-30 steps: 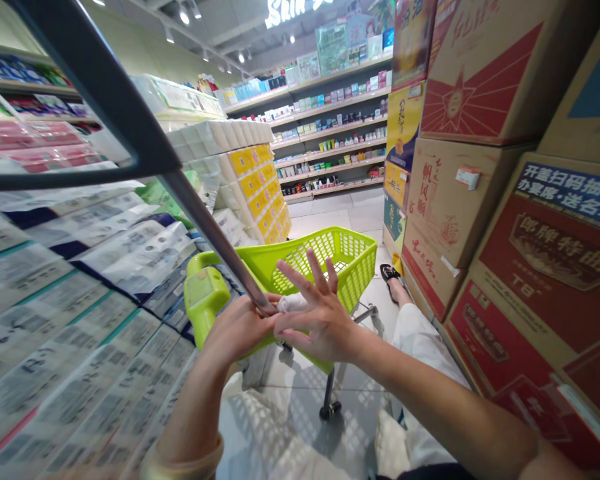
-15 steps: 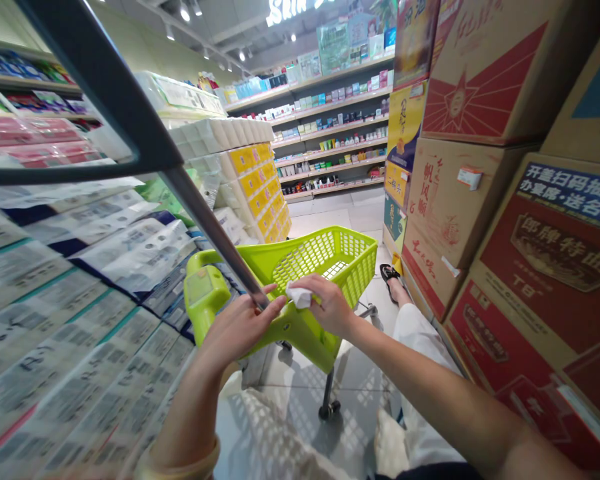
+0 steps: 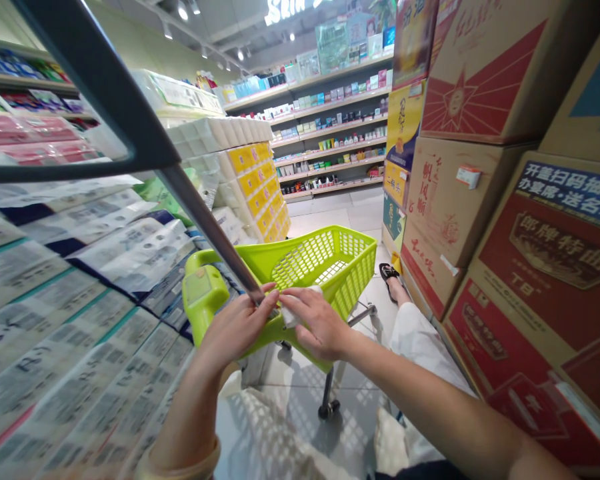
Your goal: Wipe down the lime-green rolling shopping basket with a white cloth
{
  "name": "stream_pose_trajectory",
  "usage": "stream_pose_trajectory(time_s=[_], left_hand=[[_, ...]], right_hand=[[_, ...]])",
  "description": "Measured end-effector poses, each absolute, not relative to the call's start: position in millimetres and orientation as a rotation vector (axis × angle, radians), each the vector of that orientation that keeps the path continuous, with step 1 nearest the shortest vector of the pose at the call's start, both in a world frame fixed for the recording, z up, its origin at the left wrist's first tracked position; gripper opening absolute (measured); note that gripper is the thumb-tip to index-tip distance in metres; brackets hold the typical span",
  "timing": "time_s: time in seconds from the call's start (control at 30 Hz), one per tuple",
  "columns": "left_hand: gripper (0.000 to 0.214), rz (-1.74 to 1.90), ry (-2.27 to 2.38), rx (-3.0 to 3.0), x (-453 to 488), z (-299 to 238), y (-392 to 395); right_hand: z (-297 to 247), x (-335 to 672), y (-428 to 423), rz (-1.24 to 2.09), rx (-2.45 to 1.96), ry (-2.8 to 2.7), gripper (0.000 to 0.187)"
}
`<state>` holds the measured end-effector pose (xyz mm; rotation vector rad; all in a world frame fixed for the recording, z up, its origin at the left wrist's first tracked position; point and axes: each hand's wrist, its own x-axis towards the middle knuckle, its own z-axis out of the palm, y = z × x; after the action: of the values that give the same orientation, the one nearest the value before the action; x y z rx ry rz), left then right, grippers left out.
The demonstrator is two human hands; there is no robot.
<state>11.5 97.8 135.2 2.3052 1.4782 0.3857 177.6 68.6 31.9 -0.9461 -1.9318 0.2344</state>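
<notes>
My left hand [image 3: 237,327] and my right hand [image 3: 316,323] meet in front of me at the lower end of a dark metal bar [image 3: 205,227] that slants down from the upper left. My right hand is closed on a small crumpled white wad [image 3: 291,316], cloth or tissue, pressed against the bar's end. My left hand's fingers curl around the same spot, touching the bar and the wad. Just behind both hands stands a lime-green shopping cart [image 3: 330,263].
Stacked tissue packs [image 3: 80,280] fill the shelves on the left. Tall stacks of red and brown cardboard boxes [image 3: 505,200] line the right. My white-trousered legs and a sandalled foot [image 3: 390,272] reach beside the cart. Product shelves [image 3: 330,133] close the aisle's far end.
My right hand went from spread fingers to closed on the white wad, lifted it briefly, then brought it back down against the bar end beside my left hand.
</notes>
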Motion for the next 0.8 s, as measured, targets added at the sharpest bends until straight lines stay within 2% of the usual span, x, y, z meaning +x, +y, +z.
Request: stream_pose_trajectory(time_s=[0.13, 0.27, 0.43, 0.67, 0.8], left_hand=[[0.057, 0.377, 1.463, 2.299, 7.9, 136.4, 97.3], [0.061, 0.323, 1.492, 2.286, 7.0, 139.1, 95.7], [0.066, 0.317, 1.514, 2.303, 8.3, 139.7, 95.0], [0.061, 0.315, 1.524, 2.349, 6.8, 135.7, 95.4], [0.053, 0.301, 1.542, 2.401, 6.9, 137.6, 90.7]], right_hand=[[31.2, 179.3, 70.4, 0.353, -0.917, -1.832, 0.045], [32.0, 179.5, 82.7, 0.360, -0.933, -1.629, 0.047], [37.3, 167.9, 90.2, 0.192, -0.982, -1.615, 0.018], [29.6, 146.0, 71.9, 0.090, -0.872, -1.813, 0.048], [16.5, 162.1, 78.5, 0.077, -0.937, -1.787, 0.039]])
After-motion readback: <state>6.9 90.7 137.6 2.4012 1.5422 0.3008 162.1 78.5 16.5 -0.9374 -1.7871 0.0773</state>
